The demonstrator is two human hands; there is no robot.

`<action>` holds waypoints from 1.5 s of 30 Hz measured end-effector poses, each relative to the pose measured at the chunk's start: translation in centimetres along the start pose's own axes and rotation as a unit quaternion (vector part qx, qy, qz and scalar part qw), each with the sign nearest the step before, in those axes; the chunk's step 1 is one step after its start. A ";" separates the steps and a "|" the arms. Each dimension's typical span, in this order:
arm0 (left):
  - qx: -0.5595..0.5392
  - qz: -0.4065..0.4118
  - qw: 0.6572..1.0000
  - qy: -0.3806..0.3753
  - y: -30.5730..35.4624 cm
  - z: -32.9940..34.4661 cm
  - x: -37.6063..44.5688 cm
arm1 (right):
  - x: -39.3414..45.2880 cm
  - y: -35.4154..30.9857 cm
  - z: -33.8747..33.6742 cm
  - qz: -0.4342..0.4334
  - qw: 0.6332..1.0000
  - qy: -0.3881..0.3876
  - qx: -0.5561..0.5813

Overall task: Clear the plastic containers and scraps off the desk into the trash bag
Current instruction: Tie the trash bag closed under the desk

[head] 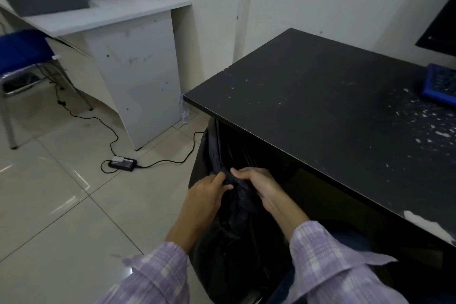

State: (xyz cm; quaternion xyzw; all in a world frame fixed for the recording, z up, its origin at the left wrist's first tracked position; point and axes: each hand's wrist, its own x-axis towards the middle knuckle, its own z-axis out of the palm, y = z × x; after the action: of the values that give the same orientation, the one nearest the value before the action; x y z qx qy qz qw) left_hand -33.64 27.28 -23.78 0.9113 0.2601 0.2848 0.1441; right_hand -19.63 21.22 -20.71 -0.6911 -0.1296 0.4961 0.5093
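Observation:
A black trash bag [229, 227] stands on the floor beside the left edge of the black desk [320, 106]. My left hand [206, 195] and my right hand [259, 185] both pinch the gathered plastic at the bag's top, close together. The bag's mouth is bunched, so what is inside is hidden. Small white scraps [429, 128] are scattered over the desk's right part. A larger white scrap [429, 224] lies at the desk's near edge. No plastic container shows on the desk.
A blue keyboard [440, 84] and a dark monitor corner [438, 27] sit at the desk's far right. A white desk [111, 12] stands at the left with a blue chair [22, 54]. A power adapter [122, 163] with cables lies on the tiles, and a water bottle [184, 111] stands nearby.

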 end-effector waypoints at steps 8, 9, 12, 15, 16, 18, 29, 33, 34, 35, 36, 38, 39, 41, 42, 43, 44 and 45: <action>-0.118 -0.111 0.986 -0.039 0.0 0.0 -1.3 | 1.7 0.7 2.0 -0.111 0.965 0.140 -0.193; -0.136 -0.118 0.983 -0.036 0.0 -0.2 -1.2 | 2.0 0.6 2.1 -0.120 0.956 0.157 -0.215; -0.176 -0.123 0.976 -0.021 0.2 -0.5 -1.2 | 2.8 -0.1 1.9 -0.133 0.934 0.205 -0.259; -0.206 -0.136 0.969 -0.017 0.1 -0.5 -1.8 | 3.3 -0.9 1.4 -0.131 0.923 0.215 -0.292; -0.214 -0.140 0.967 -0.020 0.1 -0.5 -2.1 | 3.4 -1.1 1.2 -0.128 0.918 0.219 -0.306; -0.231 -0.149 0.961 -0.021 0.0 -0.6 -2.5 | 3.9 -1.2 1.0 -0.130 0.911 0.226 -0.319; -0.291 -0.180 0.940 -0.003 -0.8 -2.0 -4.4 | 5.2 -3.0 1.6 -0.107 0.927 0.213 -0.289; -0.263 -0.171 0.949 -0.018 -0.8 -1.9 -3.9 | 5.0 -2.5 1.6 -0.121 0.921 0.215 -0.301; -0.248 -0.171 0.953 -0.021 -0.8 -1.9 -3.7 | 5.0 -2.5 1.4 -0.127 0.922 0.206 -0.301; -0.237 -0.176 0.955 -0.022 -0.9 -1.9 -3.5 | 4.8 -2.7 1.2 -0.131 0.926 0.192 -0.296; -0.231 -0.185 0.955 -0.022 -1.0 -1.9 -3.4 | 4.6 -2.9 1.0 -0.132 0.931 0.178 -0.290; -0.227 -0.207 0.951 -0.020 -1.2 -1.9 -3.4 | 4.0 -3.2 0.6 -0.133 0.937 0.158 -0.284; -0.225 -0.215 0.950 -0.023 -1.3 -1.9 -3.3 | 3.7 -3.3 0.5 -0.138 0.937 0.152 -0.281; -0.210 -0.210 0.954 -0.031 -1.4 -1.9 -3.0 | 3.3 -2.9 0.3 -0.150 0.934 0.145 -0.289; -0.204 -0.208 0.956 -0.036 -1.3 -1.9 -2.8 | 3.0 -2.8 0.3 -0.156 0.931 0.140 -0.298; -0.203 -0.209 0.956 -0.038 -1.2 -2.0 -2.5 | 2.7 -2.5 0.3 -0.164 0.927 0.137 -0.309; -0.198 -0.213 0.956 -0.039 -1.1 -2.1 -2.3 | 2.3 -2.4 0.2 -0.174 0.922 0.136 -0.319; -0.188 -0.213 0.958 -0.038 -1.0 -2.2 -2.2 | 1.8 -2.3 0.2 -0.184 0.917 0.136 -0.326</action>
State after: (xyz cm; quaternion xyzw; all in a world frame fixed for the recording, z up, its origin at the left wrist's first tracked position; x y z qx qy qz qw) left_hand -36.84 27.12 -23.42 0.8014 0.3846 0.2563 0.3797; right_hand -18.17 23.64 -19.78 -0.8438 -0.3385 0.2252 0.3503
